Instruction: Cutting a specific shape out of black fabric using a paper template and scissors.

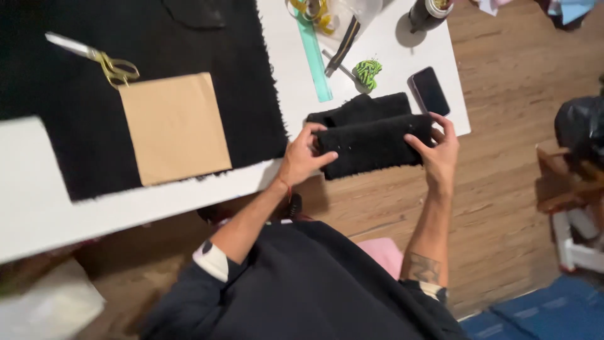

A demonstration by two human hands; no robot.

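**Black fabric piece held at both ends, lined up over a second piece**

The black fabric piece (371, 148) sits at the near edge of the white table (38, 189), partly past that edge and over the wooden floor (503, 126). The left hand (301, 156) pinches its left end, thumb on top and fingers curled under. The right hand (438, 151) grips the right end the same way, fingers closed around the short edge. A second black strip (362, 108) lies just behind it on the table, touching or slightly overlapped; the dark pile makes the seam between the two hard to read.

To do this well, I judge that both hands should keep even tension, so the fuzzy piece stays flat and does not sag in the middle. The long edges want matching first, then the corners. Pinching close to the corners gives better control than gripping mid-edge.

Nearby things matter little but could snag: a dark phone (429, 90) lies just beside the right hand, and a green ruler (313, 56) and a green-and-black ball of cord (367, 70) sit further back. A large black cloth (189, 50) covers the left of the table, with a tan paper square (176, 128) and gold-handled scissors (94, 56) on it, well apart from the hands.
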